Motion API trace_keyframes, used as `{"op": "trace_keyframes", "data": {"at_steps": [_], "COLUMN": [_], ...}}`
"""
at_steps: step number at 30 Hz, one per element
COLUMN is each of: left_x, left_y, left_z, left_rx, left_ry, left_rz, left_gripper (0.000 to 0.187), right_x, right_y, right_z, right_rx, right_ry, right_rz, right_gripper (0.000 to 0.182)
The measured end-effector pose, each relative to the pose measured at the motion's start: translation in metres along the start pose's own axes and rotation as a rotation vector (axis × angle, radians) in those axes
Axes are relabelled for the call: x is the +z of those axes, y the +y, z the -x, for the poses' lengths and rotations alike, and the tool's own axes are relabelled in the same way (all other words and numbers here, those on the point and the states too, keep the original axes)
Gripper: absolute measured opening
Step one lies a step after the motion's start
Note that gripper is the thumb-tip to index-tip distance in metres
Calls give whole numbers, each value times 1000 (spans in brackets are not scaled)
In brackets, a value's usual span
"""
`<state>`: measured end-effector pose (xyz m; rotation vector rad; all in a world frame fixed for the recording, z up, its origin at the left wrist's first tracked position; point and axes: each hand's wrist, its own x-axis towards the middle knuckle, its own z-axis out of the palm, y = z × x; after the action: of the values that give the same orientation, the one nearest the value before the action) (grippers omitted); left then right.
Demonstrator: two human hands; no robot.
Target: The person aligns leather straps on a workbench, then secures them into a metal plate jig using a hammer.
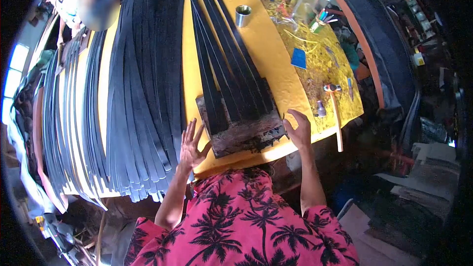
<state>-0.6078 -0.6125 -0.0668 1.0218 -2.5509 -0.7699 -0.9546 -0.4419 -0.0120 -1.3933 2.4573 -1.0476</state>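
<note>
My left hand (193, 145) is open with its fingers spread, at the left edge of a dark, worn board (246, 139). On the board's other side my right hand (299, 129) is also open, thumb and fingers apart and nothing between them. Several long black straps (231, 76), leather-like, run from the far side of the table and end on the board between my hands. A wide bundle of similar black strips (145, 83) lies left of my left hand and hangs over the near table edge.
Right of the board lie a hammer (336, 123), a small bottle (321, 109) and a blue card (298, 58) on the yellow table (268, 44). A metal cup (243, 17) stands farther back, near a pen holder (319, 23). Another person (69, 2) is at the far left.
</note>
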Motion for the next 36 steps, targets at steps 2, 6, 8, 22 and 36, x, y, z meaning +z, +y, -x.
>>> {"op": "trace_keyframes", "data": {"at_steps": [2, 6, 8, 22, 36], "left_x": [6, 20, 24, 53, 130], "left_y": [12, 23, 27, 59, 229], "left_z": [-12, -24, -26, -1, -95], "left_rx": [15, 54, 21, -209, -143], "left_ry": [-46, -59, -50, 130, -13], "left_rz": [-95, -192, -157, -182, 627], "left_gripper": [71, 64, 62, 64, 36], "right_x": [6, 1, -9, -74, -49], "right_y": [8, 17, 29, 178, 207], "right_z": [5, 8, 8, -14, -48], "right_rx": [50, 62, 70, 372, 280], "right_ry": [-62, -65, -74, 59, -32], "right_rz": [-18, -90, -125, -94, 122], "right_gripper": [35, 32, 32, 32, 53]}}
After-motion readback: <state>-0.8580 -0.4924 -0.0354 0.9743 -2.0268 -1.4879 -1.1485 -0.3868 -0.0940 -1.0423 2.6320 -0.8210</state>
